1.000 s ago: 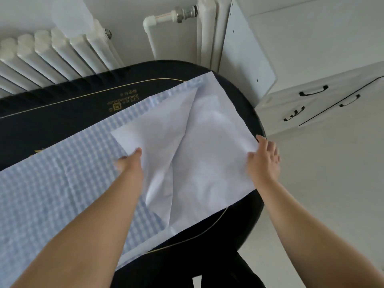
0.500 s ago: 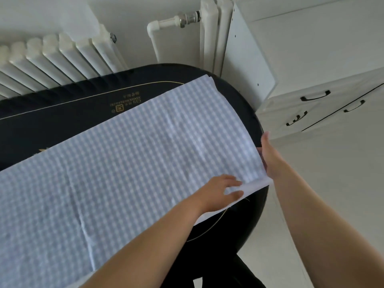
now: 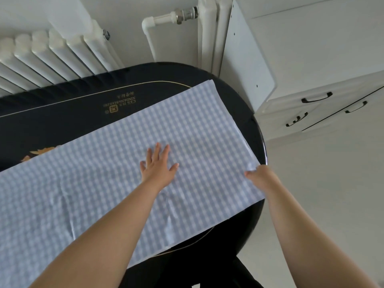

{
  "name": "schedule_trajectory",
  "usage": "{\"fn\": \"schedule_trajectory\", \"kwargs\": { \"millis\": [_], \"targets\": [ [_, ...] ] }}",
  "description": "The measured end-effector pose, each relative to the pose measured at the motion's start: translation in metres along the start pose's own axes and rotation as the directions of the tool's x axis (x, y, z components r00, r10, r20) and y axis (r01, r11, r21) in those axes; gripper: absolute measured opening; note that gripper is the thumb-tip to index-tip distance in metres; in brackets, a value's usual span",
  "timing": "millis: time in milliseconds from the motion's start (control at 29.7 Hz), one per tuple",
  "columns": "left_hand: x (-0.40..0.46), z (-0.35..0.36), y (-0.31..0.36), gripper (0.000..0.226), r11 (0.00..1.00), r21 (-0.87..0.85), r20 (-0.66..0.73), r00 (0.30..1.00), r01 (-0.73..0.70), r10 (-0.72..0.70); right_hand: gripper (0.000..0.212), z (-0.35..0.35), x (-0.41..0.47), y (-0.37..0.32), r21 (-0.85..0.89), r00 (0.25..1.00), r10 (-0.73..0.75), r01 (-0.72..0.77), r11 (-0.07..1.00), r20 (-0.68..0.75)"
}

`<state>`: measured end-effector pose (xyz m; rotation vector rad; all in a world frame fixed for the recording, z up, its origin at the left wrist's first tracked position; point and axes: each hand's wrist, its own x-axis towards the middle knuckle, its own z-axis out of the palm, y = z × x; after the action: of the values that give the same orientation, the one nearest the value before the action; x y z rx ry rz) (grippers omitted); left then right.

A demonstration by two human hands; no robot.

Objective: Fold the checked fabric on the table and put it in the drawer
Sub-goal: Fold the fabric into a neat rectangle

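The blue-and-white checked fabric (image 3: 116, 167) lies folded in a long band across the black oval table (image 3: 68, 109), running off the left edge of view. My left hand (image 3: 159, 167) rests flat on the fabric near its middle, fingers spread. My right hand (image 3: 258, 176) is at the fabric's right edge by the table rim, fingers curled onto the cloth's edge. The white cabinet with drawers (image 3: 315, 104) stands to the right; its drawers with black handles look closed.
White radiators (image 3: 52, 53) and a pipe (image 3: 166, 17) run along the wall behind the table. A white cabinet side panel (image 3: 247, 55) stands close to the table's far right end. Pale floor (image 3: 322, 183) lies right of the table.
The white underside seen a second ago is now covered by the checked layer. My left hand moved from the near corner up onto the middle of the cloth and lies flat.
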<state>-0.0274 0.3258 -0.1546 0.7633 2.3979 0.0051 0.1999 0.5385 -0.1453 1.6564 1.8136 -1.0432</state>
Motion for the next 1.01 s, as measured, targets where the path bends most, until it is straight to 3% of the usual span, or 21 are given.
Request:
{"fn": "schedule_trajectory", "kwargs": {
  "millis": [135,235,303,370,437,572,673,774,908,1009],
  "targets": [
    [0.003,0.006,0.003,0.083,0.997,0.076,0.069,0.998,-0.019,0.013,0.012,-0.011,0.003,0.001,-0.13,0.996,-0.001,-0.01,0.991,-0.089],
    [0.004,0.012,0.002,0.087,0.995,0.096,0.084,0.996,-0.026,0.018,0.04,-0.014,0.005,-0.012,-0.225,0.993,0.011,-0.037,0.974,-0.118],
    [0.005,0.014,0.002,0.088,0.993,0.114,0.097,0.995,-0.044,0.033,0.06,-0.015,0.009,-0.035,-0.194,0.98,-0.096,0.061,0.979,-0.176],
    [0.006,0.014,0.003,0.09,0.991,0.119,0.121,0.991,-0.065,0.051,0.063,-0.015,0.015,-0.065,-0.086,0.95,-0.198,0.183,0.979,-0.242],
    [0.007,0.013,0.003,0.091,0.99,0.115,0.13,0.99,-0.078,0.063,0.058,-0.014,0.022,-0.094,0.003,0.941,-0.203,0.212,0.977,-0.272],
    [0.001,0.016,0.001,0.09,1.0,0.005,-0.028,0.999,-0.031,0.031,0.051,-0.017,0.038,-0.128,-0.005,0.946,-0.189,0.195,0.981,-0.264],
    [-0.003,0.021,-0.011,0.076,0.986,-0.111,-0.132,0.981,0.124,-0.139,0.041,-0.025,0.05,-0.125,-0.027,0.883,-0.276,0.287,0.957,-0.38],
    [-0.01,0.028,-0.023,0.074,0.993,0.019,-0.067,0.991,0.115,-0.114,0.043,-0.028,0.059,-0.112,0.012,0.893,-0.171,0.194,0.981,-0.416],
    [-0.014,0.035,-0.028,0.072,0.995,0.065,-0.072,0.995,0.07,-0.065,0.078,-0.032,0.061,-0.105,-0.037,0.907,-0.125,0.12,0.992,-0.403],
    [-0.019,0.04,-0.027,0.073,0.994,0.098,-0.096,0.995,0.042,-0.032,0.09,-0.029,0.059,-0.089,-0.092,0.923,-0.078,0.046,0.995,-0.378]
  ]
}}
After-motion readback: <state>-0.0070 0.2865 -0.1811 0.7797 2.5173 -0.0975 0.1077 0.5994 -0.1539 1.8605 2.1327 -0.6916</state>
